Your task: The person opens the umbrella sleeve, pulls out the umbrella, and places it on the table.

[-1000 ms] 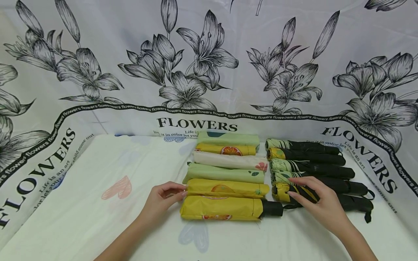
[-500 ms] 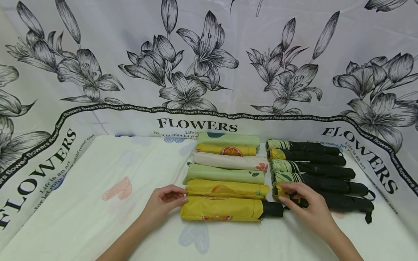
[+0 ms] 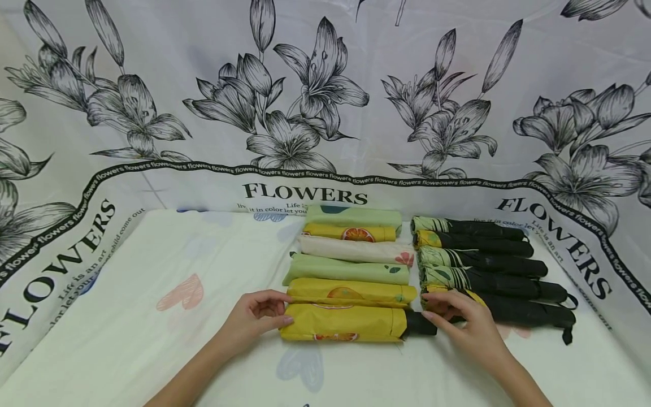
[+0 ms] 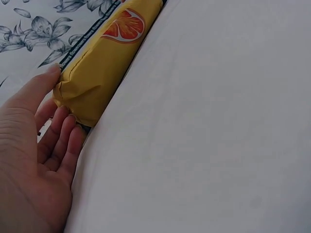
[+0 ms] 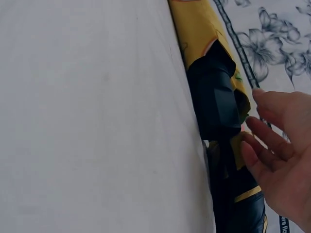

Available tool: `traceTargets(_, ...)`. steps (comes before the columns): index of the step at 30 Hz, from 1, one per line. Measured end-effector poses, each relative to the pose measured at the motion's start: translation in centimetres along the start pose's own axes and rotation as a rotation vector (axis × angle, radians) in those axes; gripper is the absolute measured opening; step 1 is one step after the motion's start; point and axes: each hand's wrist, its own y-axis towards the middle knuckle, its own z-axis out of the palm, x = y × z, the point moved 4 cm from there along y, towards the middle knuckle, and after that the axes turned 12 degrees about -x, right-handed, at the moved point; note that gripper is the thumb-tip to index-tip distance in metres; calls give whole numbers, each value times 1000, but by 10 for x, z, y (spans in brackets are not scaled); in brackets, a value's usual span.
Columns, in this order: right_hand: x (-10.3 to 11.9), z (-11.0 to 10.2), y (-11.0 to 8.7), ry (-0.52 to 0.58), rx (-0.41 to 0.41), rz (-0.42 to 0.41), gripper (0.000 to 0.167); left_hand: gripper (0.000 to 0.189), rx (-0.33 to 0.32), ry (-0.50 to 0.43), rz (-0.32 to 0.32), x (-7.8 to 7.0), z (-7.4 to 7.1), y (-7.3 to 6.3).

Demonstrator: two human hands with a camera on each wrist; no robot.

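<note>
A folded umbrella in a yellow orange-print sleeve (image 3: 343,323) lies frontmost on the cloth, its black handle (image 3: 421,323) sticking out to the right. At its left end is my left hand (image 3: 256,316), with fingers loosely bent and fingertips right at the sleeve's corner; the left wrist view shows this sleeve end (image 4: 87,97) between thumb and fingers. My right hand (image 3: 465,319) hovers by the handle, thumb and fingers apart. In the right wrist view its fingertips are beside the handle (image 5: 214,102), with nothing held. Directly behind lies another yellow sleeved umbrella (image 3: 351,291).
Farther back in the left column are green sleeved umbrellas (image 3: 351,271), a white one (image 3: 356,249) and a yellow one (image 3: 351,233). To the right, several black umbrellas (image 3: 508,282) with patterned ends form a second column. A flower-print cloth (image 3: 213,141) hangs behind.
My right hand has moved left and slightly down, from over the black umbrellas to the front umbrella's handle. My left thumb has lowered slightly onto the front umbrella's end.
</note>
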Motion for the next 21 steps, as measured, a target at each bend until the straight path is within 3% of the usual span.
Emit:
traceTargets(5, -2, 3, -2, 0, 43, 48, 35, 26, 10, 5, -5, 0, 1, 0)
traceTargets(13, -2, 2, -3, -44, 84, 22, 36, 23, 23, -19, -6, 0, 0, 1)
traceTargets(21, -8, 0, -4, -22, 156, 73, 39, 23, 15, -40, 3, -1, -1, 1)
